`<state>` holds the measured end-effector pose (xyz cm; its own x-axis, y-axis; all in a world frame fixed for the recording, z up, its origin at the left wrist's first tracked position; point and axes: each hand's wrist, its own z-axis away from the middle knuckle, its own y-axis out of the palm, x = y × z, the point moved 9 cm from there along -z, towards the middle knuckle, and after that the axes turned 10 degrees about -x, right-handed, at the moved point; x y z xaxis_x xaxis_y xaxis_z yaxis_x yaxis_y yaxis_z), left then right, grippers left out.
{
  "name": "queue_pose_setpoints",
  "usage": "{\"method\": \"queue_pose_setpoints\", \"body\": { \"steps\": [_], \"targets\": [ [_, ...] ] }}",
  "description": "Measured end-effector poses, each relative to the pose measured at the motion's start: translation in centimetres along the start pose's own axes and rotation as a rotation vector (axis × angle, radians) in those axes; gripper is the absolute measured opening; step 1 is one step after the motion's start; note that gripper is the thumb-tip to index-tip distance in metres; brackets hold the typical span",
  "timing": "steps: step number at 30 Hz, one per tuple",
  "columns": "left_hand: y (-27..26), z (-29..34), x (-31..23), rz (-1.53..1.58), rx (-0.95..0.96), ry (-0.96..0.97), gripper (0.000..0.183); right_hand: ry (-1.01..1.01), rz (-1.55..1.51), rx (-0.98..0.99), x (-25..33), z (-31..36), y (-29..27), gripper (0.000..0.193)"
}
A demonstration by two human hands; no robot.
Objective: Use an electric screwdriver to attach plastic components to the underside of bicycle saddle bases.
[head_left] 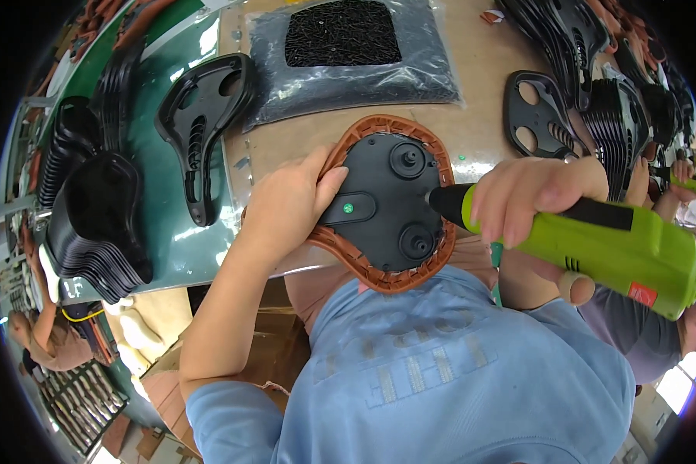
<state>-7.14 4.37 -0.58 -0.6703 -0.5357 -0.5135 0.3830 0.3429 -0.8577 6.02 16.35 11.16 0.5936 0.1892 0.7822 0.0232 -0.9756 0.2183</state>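
Note:
My left hand (286, 203) is closed on the narrower side of an upturned bicycle saddle (383, 185), its thumb over the rim. The saddle has a black plastic base with two round bosses, a small green sticker and a brown cover folded around its edge. In my right hand (537, 195) is a lime-green power screwdriver (611, 251), gripped around its front part. Its black nose points left and meets the base near the rim, between the two bosses. Whether a screw sits at the tip is hidden. A bandage or tape wraps one right finger.
Beyond the saddle lies a clear plastic bag (425, 77) with many small black screws (344, 35). A single black saddle shell (201, 127) rests left of it. Stacked shells stand at left (97, 213) and right (615, 127). Other people work at both sides.

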Motion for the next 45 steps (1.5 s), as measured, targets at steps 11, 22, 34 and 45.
{"method": "queue_pose_setpoints", "body": {
  "steps": [11,22,34,45],
  "targets": [
    [0.6,0.2,-3.2,0.072,-0.229,0.097,0.031,-0.027,0.030,-0.008,0.8,0.7,-2.1,0.063],
    [1.7,0.7,-0.1,0.365,0.220,-0.009,0.038,-0.107,-0.003,-0.064,1.0,1.2,-3.2,0.069],
    [1.8,0.4,-0.2,0.447,0.209,-0.043,0.032,-0.057,-0.085,0.101,1.1,0.5,-2.2,0.079],
    [3.4,0.8,0.4,0.637,0.341,-0.335,0.028,-0.071,0.042,-0.007,1.0,1.2,-2.6,0.069]
  ]
}}
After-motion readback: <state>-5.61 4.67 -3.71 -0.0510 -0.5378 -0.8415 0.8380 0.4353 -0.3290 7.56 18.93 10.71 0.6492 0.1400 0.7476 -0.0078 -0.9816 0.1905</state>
